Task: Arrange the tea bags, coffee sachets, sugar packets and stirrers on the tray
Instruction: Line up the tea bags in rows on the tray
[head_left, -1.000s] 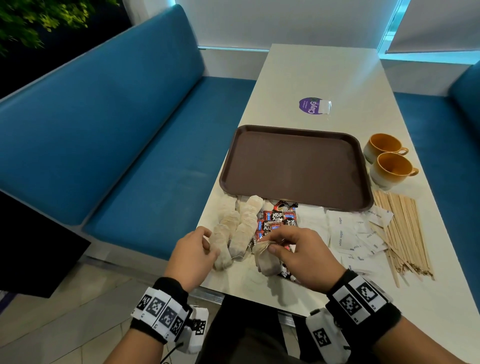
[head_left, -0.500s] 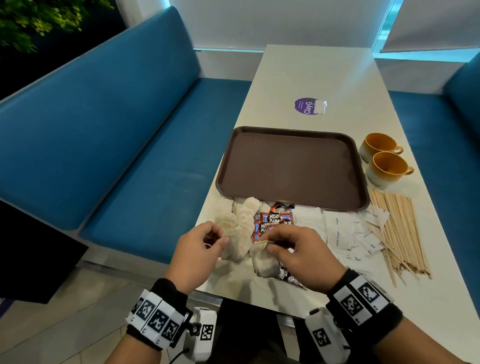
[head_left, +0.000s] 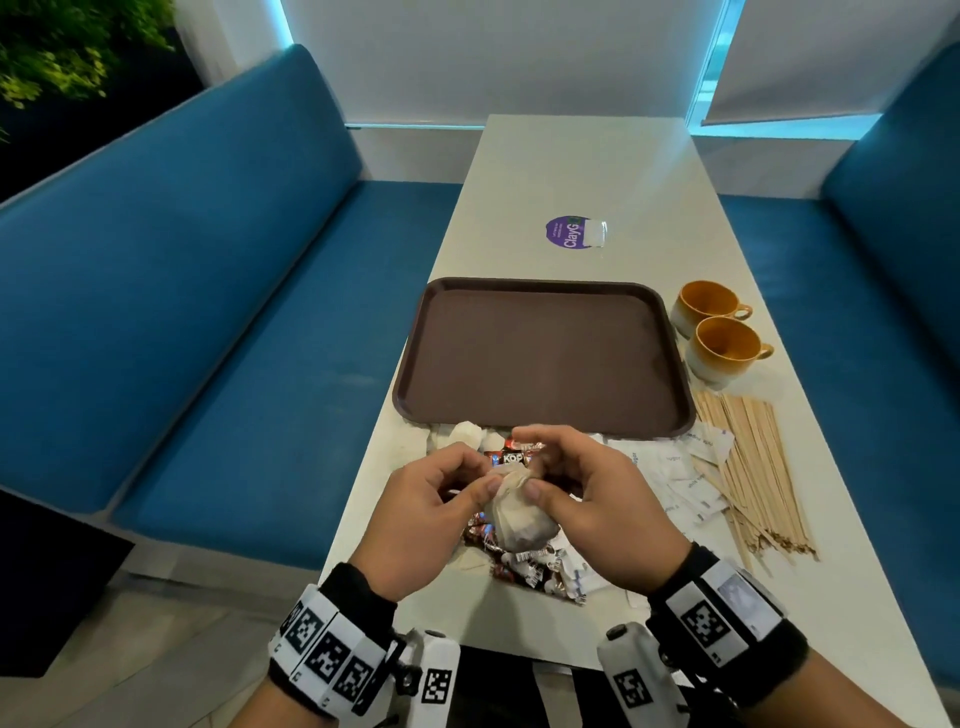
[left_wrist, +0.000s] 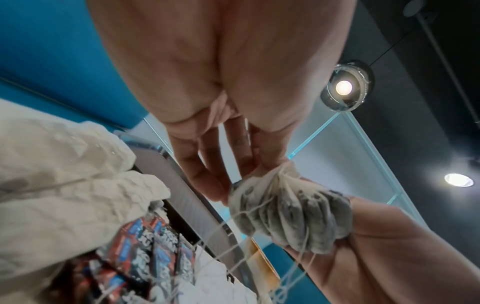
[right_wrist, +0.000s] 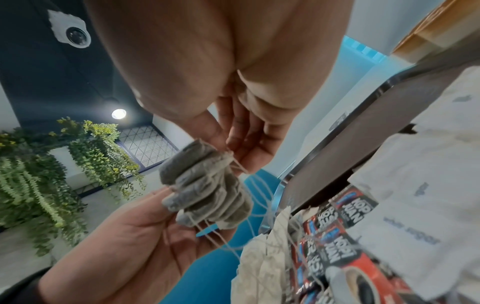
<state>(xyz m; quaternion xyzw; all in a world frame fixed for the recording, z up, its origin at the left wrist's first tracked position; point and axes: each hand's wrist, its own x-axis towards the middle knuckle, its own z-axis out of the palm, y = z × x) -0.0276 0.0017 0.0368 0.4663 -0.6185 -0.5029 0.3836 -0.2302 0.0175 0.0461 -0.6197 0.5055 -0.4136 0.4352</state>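
A bundle of several stringed tea bags (head_left: 519, 514) hangs just above the table's near edge. My left hand (head_left: 480, 475) and right hand (head_left: 535, 467) both pinch its gathered top. The left wrist view shows the bundle (left_wrist: 291, 209) with strings trailing down; the right wrist view shows it (right_wrist: 207, 191) between both hands. Below the hands lie red coffee sachets (head_left: 530, 569) and more tea bags (head_left: 465, 434). White sugar packets (head_left: 670, 478) and wooden stirrers (head_left: 753, 467) lie to the right. The brown tray (head_left: 540, 358) beyond them holds nothing.
Two orange cups (head_left: 722, 348) stand right of the tray, close to the stirrers. A purple round sticker (head_left: 569, 232) marks the far table top. Blue benches (head_left: 208, 312) flank the table on both sides.
My left hand let go of the tea bags lying on the table and joined the right hand on the bundle. The bundle has risen off the table.
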